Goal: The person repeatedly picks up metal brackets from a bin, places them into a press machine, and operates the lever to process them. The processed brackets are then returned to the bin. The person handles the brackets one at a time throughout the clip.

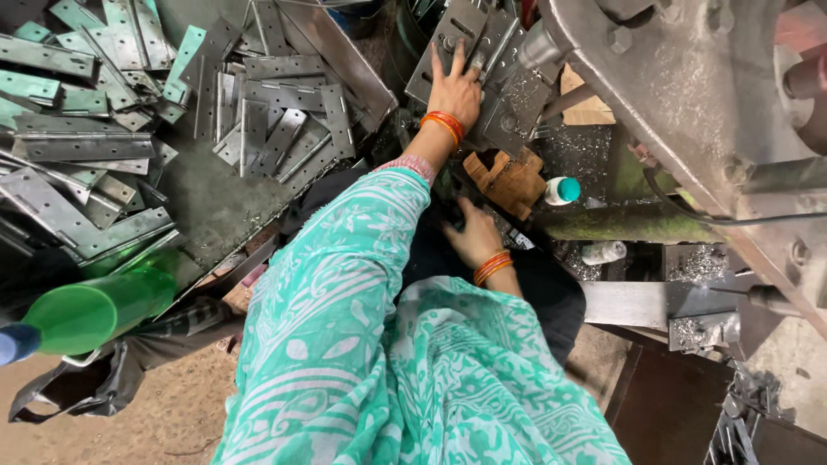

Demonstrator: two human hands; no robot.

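My left hand [454, 89], with orange bangles at the wrist, reaches up and lies flat on a perforated grey metal plate [457, 30] at the bed of a heavy press machine [680, 95]. Its fingers are spread over the plate's surface. More stamped plates [517, 103] lean just to its right. My right hand [472, 237], also with orange bangles, is lower, curled over something dark in the shadow below the press. What it holds is hidden. A teal patterned sleeve covers my left arm.
A slanted metal tray [207, 198] on the left carries a heap of hinge plates [267, 120]. Nearby are a green plastic bottle [95, 312], a black bag [86, 387], wooden blocks [510, 179], a small white bottle with a teal cap [562, 190] and metal shavings [698, 263].
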